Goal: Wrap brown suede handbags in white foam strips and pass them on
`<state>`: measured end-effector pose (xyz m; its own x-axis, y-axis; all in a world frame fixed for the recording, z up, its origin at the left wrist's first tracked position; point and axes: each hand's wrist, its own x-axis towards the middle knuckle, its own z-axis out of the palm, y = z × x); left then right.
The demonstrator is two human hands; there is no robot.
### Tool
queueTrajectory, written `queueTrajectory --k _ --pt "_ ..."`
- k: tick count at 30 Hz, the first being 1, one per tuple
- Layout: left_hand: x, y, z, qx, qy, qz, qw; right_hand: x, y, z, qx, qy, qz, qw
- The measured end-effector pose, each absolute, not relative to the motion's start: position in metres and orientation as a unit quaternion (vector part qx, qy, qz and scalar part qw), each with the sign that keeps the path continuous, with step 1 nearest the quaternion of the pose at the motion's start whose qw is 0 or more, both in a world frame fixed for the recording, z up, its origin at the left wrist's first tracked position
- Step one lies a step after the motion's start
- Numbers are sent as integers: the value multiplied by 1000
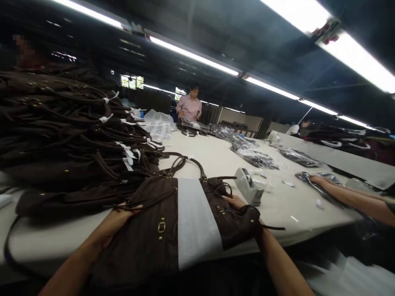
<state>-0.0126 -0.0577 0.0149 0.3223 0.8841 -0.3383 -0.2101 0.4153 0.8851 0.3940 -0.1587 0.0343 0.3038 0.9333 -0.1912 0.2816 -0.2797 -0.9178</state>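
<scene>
- Have the bag [145, 242] at the near edge of the worktop [216, 158], with part of it lapping past that edge.
- Hemmed in on the left by a tall pile [61, 152] of similar bags; cannot tell whether touching or just beside.
- Bounded on the right by a dispenser [248, 189], just beyond the bag's right side.
- Opens out past the handles [187, 159] onto pale worktop, between the pile and the wrapped bags [256, 156].
- Shared farther right with another person's hand [317, 179], resting on a wrapped one near the edge.
- Clamped on the bag with the fingers of the left hand [121, 216] at its left side, among thin straps, and of the right hand [237, 201] at its right side; partly hidden there.
- Points handles away, toward the far end; lies with long axis roughly left to right.
- Crossed at the middle by a band [194, 209], running from the handle side to the near side.
- Dark brown, soft and creased in the body, with a squarish brass-coloured buckle [161, 227]; rounded and looped in the handles.
- White, flat and papery across the band.
- Grey, hard and curved on the dispenser; clear and crinkled over the wrapped bags; floppy and layered in the pile.
</scene>
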Motion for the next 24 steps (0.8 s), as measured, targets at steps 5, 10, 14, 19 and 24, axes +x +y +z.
queueTrajectory --k 5,10,14,19,24 --pt "-12 -81 20 294 475 347 753 428 -167 16 -655 -424 499 377" --pt "-8 -115 33 204 385 315 843 434 -155 -3 -747 -482 304 342" --pt "3 -111 60 215 399 282 845 427 -151 -17 -729 -517 173 414" --pt "24 -62 120 318 406 282 809 419 -141 -24 -735 -460 141 479" --pt "36 -20 126 441 447 241 740 427 -117 -21 -769 -479 148 397"
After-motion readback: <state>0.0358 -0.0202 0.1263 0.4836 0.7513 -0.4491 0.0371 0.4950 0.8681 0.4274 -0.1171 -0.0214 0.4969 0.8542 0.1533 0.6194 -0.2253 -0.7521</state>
